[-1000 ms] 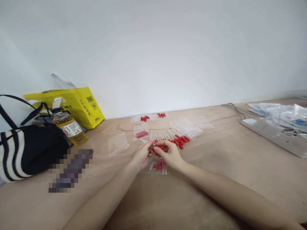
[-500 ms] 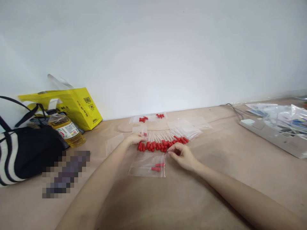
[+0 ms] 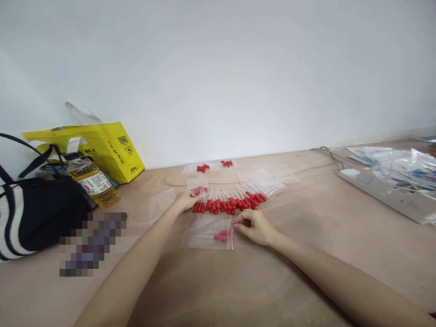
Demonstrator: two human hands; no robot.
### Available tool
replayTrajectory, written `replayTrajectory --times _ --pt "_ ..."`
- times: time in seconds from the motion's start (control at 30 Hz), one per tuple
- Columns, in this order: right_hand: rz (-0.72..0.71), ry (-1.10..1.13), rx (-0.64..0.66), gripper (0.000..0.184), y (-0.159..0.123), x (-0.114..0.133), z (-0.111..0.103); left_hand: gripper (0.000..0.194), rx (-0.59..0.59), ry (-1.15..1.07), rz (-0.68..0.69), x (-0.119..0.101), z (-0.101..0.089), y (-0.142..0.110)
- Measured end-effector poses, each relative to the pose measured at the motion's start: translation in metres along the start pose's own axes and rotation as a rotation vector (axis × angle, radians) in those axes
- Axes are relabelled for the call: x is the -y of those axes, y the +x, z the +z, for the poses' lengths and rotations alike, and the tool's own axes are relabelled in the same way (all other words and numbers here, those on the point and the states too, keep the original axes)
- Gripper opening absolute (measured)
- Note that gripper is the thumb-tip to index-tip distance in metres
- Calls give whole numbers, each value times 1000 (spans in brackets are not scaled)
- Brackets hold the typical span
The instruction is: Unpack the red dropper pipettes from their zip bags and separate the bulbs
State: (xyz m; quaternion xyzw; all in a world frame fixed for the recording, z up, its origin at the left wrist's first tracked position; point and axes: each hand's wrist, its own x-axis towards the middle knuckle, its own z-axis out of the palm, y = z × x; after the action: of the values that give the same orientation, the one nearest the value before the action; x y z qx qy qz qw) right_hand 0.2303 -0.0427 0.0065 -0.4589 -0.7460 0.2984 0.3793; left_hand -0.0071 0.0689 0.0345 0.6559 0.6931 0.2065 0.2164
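1. Brown table [image 3: 211,290] against a white wall [image 3: 238,81].
2. Left hand [image 3: 185,201]: fingers curled by the sticks [image 3: 232,202]; any hold, I can't tell.
3. Clear bag [image 3: 200,234]: flat, red-lined edge rightward.
4. The sticks: fanned beyond it, long axes running away, red ends nearer.
5. Right hand [image 3: 255,225]: fingertips nearly together at the bag's edge; pinch unclear.

The counter [image 3: 303,250] carries red-tipped sticks [image 3: 233,204]; in front of them lies a pouch [image 3: 200,234], to the left a yellow bag [image 3: 127,159], right a white strip [image 3: 384,195].
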Motion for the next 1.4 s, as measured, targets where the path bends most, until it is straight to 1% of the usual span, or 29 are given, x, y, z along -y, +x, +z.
replayTrajectory --times 0.07,0.13,0.17,0.23,0.27,0.33,0.37,0.43,0.5,0.57,0.7,0.77,0.83,0.93,1.03,1.17,1.23,1.3,1.4 --pt "-12 -10 11 9 0 0 2 40 -28 -2 18 -1 -4 -7" --pt "-42 -32 15 9 0 0 3 32 -83 -6 58 -3 -7 -18" --pt "-62 -43 16 9 0 1 4 26 -117 -9 83 -5 -8 -26" --pt "-106 -53 27 10 0 2 4 17 -162 -18 174 -8 -8 -46" --pt "-131 -48 38 11 0 3 4 16 -152 -20 242 -8 -6 -58" --pt "-186 -31 71 13 -1 5 4 19 -36 -30 516 -6 -1 -82" --pt "-213 -27 90 14 -1 6 3 21 34 -40 600 -3 2 -92" --pt "-256 -32 122 17 -1 8 4 28 110 -40 666 2 10 -108" --pt "-271 -46 134 20 -1 9 7 34 126 -26 666 7 16 -117" --pt "-263 -69 135 20 -1 10 12 34 125 -16 660 9 19 -119" --pt "-240 -168 152 12 0 11 22 30 129 -15 692 6 19 -119" --pt "-236 -218 145 7 0 12 24 30 130 -9 703 4 17 -120" --pt "-215 -239 122 3 0 14 22 31 138 2 698 4 16 -121" --pt "-166 -220 86 10 -1 15 16 32 158 16 678 4 15 -121" --pt "-179 -225 73 16 -1 15 11 32 167 7 675 5 15 -120" --pt "-178 -273 115 16 0 13 12 32 167 -10 675 5 16 -120" --pt "-159 -271 133 11 1 11 13 32 166 -9 674 5 16 -120" --pt "-142 -243 140 7 2 9 11 32 164 -6 675 5 16 -120" --pt "-111 -159 180 6 2 8 1 32 160 0 676 6 16 -119"
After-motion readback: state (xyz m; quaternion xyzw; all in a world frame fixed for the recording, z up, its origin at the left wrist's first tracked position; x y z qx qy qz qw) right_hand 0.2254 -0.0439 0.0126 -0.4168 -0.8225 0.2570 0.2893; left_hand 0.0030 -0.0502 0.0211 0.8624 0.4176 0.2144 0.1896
